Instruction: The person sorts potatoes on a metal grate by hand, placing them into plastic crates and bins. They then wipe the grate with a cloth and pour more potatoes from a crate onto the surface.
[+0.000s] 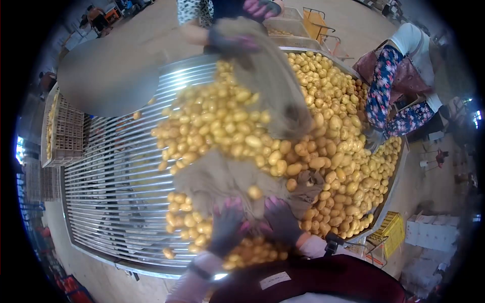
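My left hand (227, 225), in a dark glove with pink fingertips, lies at the near edge of a brown cloth (222, 179), fingers stretched forward and apart. Beside it my right hand (284, 220), gloved the same way, rests at the cloth's right part with its fingers spread. The crumpled cloth lies over a heap of yellow potatoes (333, 166), and a single potato (255, 192) sits on top of it. More potatoes (252, 251) are below and between my wrists.
Opposite, a person's gloved hand (245, 44) is at another brown cloth (280, 86), blurred by motion. A slatted metal table (116, 197) extends left. At the right, someone's flowered sleeve (381, 83) reaches to the potatoes. A crate (68, 126) stands left, a yellow crate (391, 235) right.
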Demonstrator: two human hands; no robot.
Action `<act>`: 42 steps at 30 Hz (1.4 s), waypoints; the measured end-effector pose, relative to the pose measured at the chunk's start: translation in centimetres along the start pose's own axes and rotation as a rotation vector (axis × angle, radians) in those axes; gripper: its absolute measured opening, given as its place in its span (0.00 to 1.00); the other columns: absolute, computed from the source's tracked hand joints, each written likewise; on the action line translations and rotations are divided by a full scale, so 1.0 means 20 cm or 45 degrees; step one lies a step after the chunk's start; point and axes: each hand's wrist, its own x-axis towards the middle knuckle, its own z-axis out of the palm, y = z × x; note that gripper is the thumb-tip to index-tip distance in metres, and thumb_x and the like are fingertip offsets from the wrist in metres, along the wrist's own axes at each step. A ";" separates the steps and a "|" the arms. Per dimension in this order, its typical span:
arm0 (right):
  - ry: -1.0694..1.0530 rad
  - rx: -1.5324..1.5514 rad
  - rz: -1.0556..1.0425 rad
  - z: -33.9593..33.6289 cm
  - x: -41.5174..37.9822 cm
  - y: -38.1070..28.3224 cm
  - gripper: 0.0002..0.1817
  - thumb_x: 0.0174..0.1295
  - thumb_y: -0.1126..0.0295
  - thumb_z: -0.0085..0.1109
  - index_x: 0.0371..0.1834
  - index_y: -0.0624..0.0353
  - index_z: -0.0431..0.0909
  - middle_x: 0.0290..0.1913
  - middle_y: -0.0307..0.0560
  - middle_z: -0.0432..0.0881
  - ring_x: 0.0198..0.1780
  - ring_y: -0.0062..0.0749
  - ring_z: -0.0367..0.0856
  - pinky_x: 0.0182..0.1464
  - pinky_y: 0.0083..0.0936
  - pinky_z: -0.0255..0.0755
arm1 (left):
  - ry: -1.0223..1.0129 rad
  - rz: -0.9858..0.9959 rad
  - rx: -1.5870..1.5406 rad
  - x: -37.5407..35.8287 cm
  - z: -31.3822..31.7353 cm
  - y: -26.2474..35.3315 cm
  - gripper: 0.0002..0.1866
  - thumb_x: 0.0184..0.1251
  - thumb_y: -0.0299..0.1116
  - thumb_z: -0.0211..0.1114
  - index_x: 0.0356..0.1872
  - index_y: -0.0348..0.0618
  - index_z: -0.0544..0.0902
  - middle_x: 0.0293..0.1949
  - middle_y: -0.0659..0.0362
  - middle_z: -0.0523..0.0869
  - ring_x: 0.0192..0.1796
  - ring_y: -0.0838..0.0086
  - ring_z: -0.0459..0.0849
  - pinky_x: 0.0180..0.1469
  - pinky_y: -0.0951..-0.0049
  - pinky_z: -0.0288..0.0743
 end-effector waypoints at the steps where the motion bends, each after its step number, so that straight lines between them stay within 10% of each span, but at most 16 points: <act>1: -0.058 0.041 0.046 -0.01 -0.03 0.00 0.26 0.61 0.53 0.60 0.49 0.68 0.82 0.57 0.65 0.79 0.60 0.62 0.76 0.67 0.53 0.66 | -0.046 -0.043 -0.001 0.02 0.00 0.04 0.38 0.71 0.50 0.61 0.75 0.37 0.65 0.79 0.46 0.61 0.82 0.46 0.54 0.76 0.28 0.43; 10: 0.113 0.670 0.485 0.49 0.46 0.30 0.22 0.61 0.65 0.63 0.56 0.66 0.77 0.44 0.63 0.84 0.47 0.62 0.82 0.52 0.47 0.76 | 0.559 -0.188 0.108 0.51 0.12 -0.16 0.36 0.74 0.52 0.55 0.73 0.34 0.67 0.82 0.45 0.54 0.83 0.48 0.53 0.76 0.25 0.35; 13: -0.067 0.283 0.221 0.10 0.41 0.13 0.22 0.62 0.65 0.62 0.56 0.65 0.77 0.47 0.61 0.84 0.46 0.59 0.83 0.51 0.45 0.76 | 0.629 -0.061 -0.044 0.30 0.27 -0.17 0.33 0.74 0.46 0.58 0.72 0.33 0.69 0.78 0.44 0.63 0.80 0.51 0.60 0.77 0.29 0.39; 17: 0.041 0.386 0.455 -0.30 0.02 0.11 0.23 0.62 0.62 0.63 0.58 0.61 0.76 0.51 0.57 0.82 0.50 0.53 0.80 0.55 0.46 0.74 | 0.460 -0.013 -0.278 -0.03 0.18 -0.08 0.31 0.74 0.45 0.62 0.69 0.34 0.73 0.65 0.41 0.78 0.69 0.45 0.74 0.77 0.41 0.52; 19: 0.285 -0.182 0.499 -0.40 -0.09 0.18 0.23 0.61 0.61 0.64 0.57 0.58 0.78 0.53 0.56 0.80 0.53 0.53 0.77 0.58 0.47 0.71 | 0.468 -0.063 -0.430 -0.09 0.15 -0.05 0.30 0.73 0.44 0.63 0.68 0.33 0.73 0.63 0.41 0.79 0.67 0.47 0.76 0.76 0.45 0.57; 21: 0.366 -0.265 0.460 -0.39 -0.20 0.33 0.24 0.55 0.62 0.67 0.56 0.53 0.77 0.48 0.49 0.79 0.51 0.49 0.76 0.52 0.46 0.71 | 0.770 -0.399 -1.032 -0.06 0.26 -0.02 0.25 0.72 0.41 0.67 0.61 0.32 0.78 0.56 0.47 0.84 0.59 0.57 0.81 0.70 0.55 0.67; 23: 0.412 -0.222 0.488 -0.32 -0.24 0.40 0.22 0.56 0.62 0.67 0.54 0.53 0.78 0.47 0.49 0.79 0.48 0.50 0.76 0.51 0.47 0.71 | 1.176 -0.238 -0.665 0.02 0.15 -0.01 0.20 0.74 0.41 0.67 0.55 0.32 0.81 0.46 0.56 0.86 0.49 0.72 0.82 0.54 0.71 0.77; 33: 1.357 -0.127 0.892 -1.31 -0.31 0.73 0.20 0.69 0.61 0.61 0.56 0.65 0.79 0.50 0.55 0.84 0.51 0.44 0.84 0.58 0.32 0.76 | 1.798 -0.108 -0.999 -0.35 -0.52 -0.56 0.22 0.76 0.43 0.61 0.55 0.32 0.76 0.52 0.50 0.81 0.53 0.63 0.81 0.59 0.63 0.76; 39: 1.342 -0.617 0.722 -1.85 -0.42 0.81 0.28 0.64 0.64 0.62 0.68 0.57 0.73 0.61 0.61 0.77 0.65 0.56 0.75 0.68 0.46 0.68 | 0.393 -0.154 -0.956 -0.32 -0.65 0.11 0.11 0.67 0.32 0.68 0.47 0.39 0.87 0.45 0.53 0.88 0.45 0.64 0.87 0.48 0.64 0.82; 42: 1.059 -1.156 0.805 -1.56 -0.49 1.05 0.36 0.62 0.65 0.62 0.75 0.60 0.64 0.71 0.66 0.67 0.73 0.61 0.66 0.74 0.51 0.60 | 0.406 0.363 -0.499 -0.07 -0.38 0.35 0.17 0.70 0.38 0.65 0.55 0.42 0.86 0.54 0.50 0.87 0.60 0.52 0.83 0.65 0.55 0.73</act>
